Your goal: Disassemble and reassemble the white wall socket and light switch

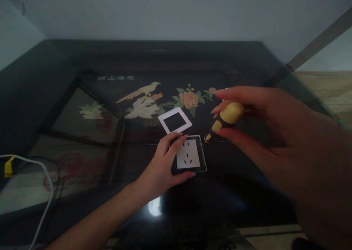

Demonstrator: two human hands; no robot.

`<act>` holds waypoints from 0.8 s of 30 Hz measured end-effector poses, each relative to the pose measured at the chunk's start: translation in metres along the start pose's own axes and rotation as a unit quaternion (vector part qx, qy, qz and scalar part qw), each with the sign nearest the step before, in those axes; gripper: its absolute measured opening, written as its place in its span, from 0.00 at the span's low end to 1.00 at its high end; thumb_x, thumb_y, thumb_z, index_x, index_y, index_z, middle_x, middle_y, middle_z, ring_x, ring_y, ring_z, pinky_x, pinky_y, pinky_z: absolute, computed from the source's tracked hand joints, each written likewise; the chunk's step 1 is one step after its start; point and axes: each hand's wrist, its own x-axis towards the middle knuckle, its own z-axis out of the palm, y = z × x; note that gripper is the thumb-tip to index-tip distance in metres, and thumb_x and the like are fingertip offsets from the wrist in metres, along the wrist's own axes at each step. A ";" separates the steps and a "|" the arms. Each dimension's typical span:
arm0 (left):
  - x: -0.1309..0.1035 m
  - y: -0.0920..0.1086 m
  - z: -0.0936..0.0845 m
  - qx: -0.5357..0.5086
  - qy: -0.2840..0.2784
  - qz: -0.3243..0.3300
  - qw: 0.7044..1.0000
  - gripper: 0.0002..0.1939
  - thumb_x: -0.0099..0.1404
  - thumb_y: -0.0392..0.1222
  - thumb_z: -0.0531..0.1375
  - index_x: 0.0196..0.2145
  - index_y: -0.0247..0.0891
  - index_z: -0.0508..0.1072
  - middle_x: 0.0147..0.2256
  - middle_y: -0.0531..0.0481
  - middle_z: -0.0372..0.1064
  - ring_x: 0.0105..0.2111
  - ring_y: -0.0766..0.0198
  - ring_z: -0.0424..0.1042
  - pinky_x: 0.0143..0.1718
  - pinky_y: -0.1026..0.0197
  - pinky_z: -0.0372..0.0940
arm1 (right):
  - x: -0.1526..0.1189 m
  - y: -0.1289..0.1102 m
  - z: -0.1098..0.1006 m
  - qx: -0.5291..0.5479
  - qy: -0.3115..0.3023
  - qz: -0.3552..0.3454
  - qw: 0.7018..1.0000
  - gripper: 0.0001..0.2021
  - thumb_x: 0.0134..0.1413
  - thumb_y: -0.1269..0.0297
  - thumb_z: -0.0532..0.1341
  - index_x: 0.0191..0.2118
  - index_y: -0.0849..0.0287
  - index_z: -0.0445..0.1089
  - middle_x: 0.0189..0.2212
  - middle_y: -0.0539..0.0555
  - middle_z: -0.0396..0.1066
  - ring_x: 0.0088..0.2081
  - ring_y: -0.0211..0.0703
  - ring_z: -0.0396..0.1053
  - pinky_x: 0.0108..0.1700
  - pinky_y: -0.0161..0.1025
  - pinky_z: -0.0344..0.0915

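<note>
While L hand grips 1 socket, R hand holds 1 screwdriver w/ 1 frame nearby.

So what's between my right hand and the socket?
The screwdriver: in the head view, it slants from your right hand toward the socket.

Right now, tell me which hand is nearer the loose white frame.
Left. The left hand is close below the white frame in the picture; the right hand is farther off to its right, holding the screwdriver.
</note>
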 end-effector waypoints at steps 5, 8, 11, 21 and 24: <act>-0.001 -0.001 0.001 0.004 -0.001 -0.003 1.000 0.44 0.59 0.46 0.68 0.66 0.47 0.50 0.64 0.39 0.47 0.65 0.42 0.52 0.64 0.37 0.56 | -0.001 0.004 -0.004 0.022 -0.054 -0.041 0.997 0.15 0.63 0.68 0.59 0.54 0.56 0.69 0.53 0.53 0.74 0.54 0.45 0.73 0.53 0.37 0.73; -0.001 -0.001 0.001 0.010 0.002 0.000 1.000 0.44 0.58 0.47 0.69 0.66 0.45 0.50 0.64 0.39 0.47 0.65 0.44 0.51 0.65 0.39 0.55 | -0.001 0.002 0.003 -0.030 0.018 -0.039 0.999 0.11 0.61 0.60 0.63 0.47 0.54 0.73 0.45 0.53 0.74 0.48 0.43 0.73 0.48 0.34 0.73; 0.000 -0.002 0.001 0.013 0.001 0.000 1.000 0.44 0.58 0.47 0.68 0.66 0.45 0.50 0.64 0.39 0.47 0.65 0.45 0.52 0.65 0.40 0.55 | -0.001 -0.002 0.006 -0.054 0.044 -0.026 0.997 0.12 0.59 0.66 0.65 0.49 0.52 0.73 0.40 0.48 0.75 0.42 0.38 0.74 0.45 0.30 0.73; -0.002 -0.001 0.001 0.024 0.004 0.012 1.000 0.44 0.60 0.47 0.68 0.66 0.46 0.49 0.63 0.39 0.47 0.65 0.44 0.51 0.65 0.40 0.55 | -0.002 -0.002 0.001 -0.045 0.020 -0.051 0.998 0.14 0.58 0.56 0.65 0.47 0.55 0.74 0.44 0.51 0.75 0.45 0.42 0.74 0.46 0.34 0.73; -0.002 -0.001 0.001 0.025 0.001 0.010 1.000 0.44 0.60 0.47 0.67 0.66 0.46 0.48 0.63 0.39 0.46 0.64 0.44 0.51 0.65 0.40 0.55 | 0.000 -0.001 0.006 -0.054 0.044 -0.050 0.996 0.11 0.59 0.65 0.65 0.48 0.57 0.74 0.40 0.49 0.77 0.42 0.38 0.75 0.48 0.30 0.71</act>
